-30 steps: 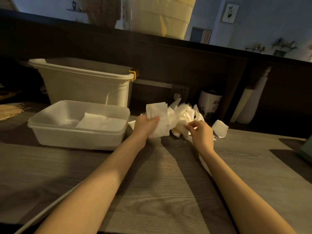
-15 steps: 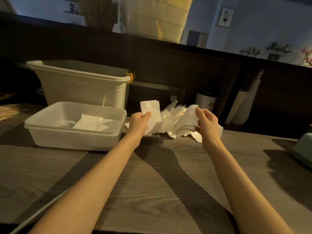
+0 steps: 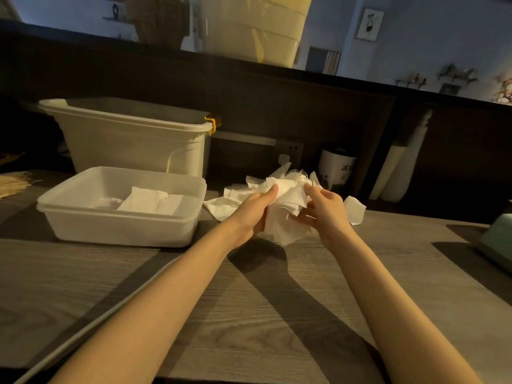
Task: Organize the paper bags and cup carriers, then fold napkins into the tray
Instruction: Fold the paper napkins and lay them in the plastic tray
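A white napkin (image 3: 285,217) hangs above the wooden counter, held between both hands. My left hand (image 3: 256,207) grips its left edge with the thumb on top. My right hand (image 3: 322,210) pinches its right side with curled fingers. Behind them lies a loose pile of white napkins (image 3: 288,176), and a flat one (image 3: 221,207) lies beside the tray. The shallow white plastic tray (image 3: 122,231) stands to the left and holds folded napkins (image 3: 151,202).
A tall white bin (image 3: 133,145) with a yellow clip stands behind the tray. A white canister (image 3: 336,167) and rolled paper (image 3: 396,173) stand by the dark back wall. A pale green object (image 3: 498,245) is at the right edge. Brown paper (image 3: 13,182) lies far left.
My hands have come together from apart. The napkins each held are now bunched between them, lifted off the pile and nearer to me.
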Available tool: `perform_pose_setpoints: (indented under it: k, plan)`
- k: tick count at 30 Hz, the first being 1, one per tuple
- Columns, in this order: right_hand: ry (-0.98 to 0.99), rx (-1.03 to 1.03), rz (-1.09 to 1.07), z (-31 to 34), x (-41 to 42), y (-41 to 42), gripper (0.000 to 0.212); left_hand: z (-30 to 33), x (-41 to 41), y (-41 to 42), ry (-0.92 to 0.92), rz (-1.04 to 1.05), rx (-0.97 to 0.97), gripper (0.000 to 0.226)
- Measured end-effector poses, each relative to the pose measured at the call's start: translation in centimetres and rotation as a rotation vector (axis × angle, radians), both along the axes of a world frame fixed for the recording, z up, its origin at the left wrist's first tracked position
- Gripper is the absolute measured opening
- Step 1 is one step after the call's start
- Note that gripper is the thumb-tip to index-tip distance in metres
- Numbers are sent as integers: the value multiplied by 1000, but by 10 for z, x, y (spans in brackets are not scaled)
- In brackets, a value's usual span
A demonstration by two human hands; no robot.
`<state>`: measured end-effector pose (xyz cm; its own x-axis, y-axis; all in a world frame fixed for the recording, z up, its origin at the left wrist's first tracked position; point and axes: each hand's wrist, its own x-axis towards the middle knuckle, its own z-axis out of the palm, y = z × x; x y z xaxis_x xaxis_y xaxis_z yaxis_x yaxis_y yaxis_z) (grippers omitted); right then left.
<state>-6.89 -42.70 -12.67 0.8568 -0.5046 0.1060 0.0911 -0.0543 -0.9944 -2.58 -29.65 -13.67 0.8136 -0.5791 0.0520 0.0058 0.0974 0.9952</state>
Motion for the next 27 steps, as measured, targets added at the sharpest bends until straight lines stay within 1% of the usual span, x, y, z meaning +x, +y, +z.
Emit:
perform_pose_setpoints:
  k: [2,5,7,8,10,12,16,18,20,23,27]
  plan:
    - [-16,50,36,0,-1,0,29,0,0,0,7,-29,-18,31]
    - [-29,163,99,2,-2,0,26,1,0,1,25,-45,-15,47]
    - [-29,140,120,3,-2,1,24,0,1,2,31,-40,-9,50]
    - [-28,110,126,3,-2,1,23,0,2,2,16,-41,-5,48]
    - [-26,28,120,1,-3,1,23,-1,1,2,-23,-19,7,39]
    - [-37,-112,66,-1,-1,1,22,-2,2,2,-49,22,27,32]
    - [-171,-623,-124,-1,0,-3,23,-2,4,2,-30,68,59,22]
    - [-217,-796,-156,1,-2,-5,26,-2,5,2,-23,67,72,19]
    - [-227,-865,-151,1,-3,-6,27,-1,5,3,-39,51,96,17]
    - [-216,-928,-137,0,-2,-7,23,-1,3,4,-68,5,123,13]
    - [-198,-946,-122,-2,0,-9,17,0,2,4,-113,-28,165,18]
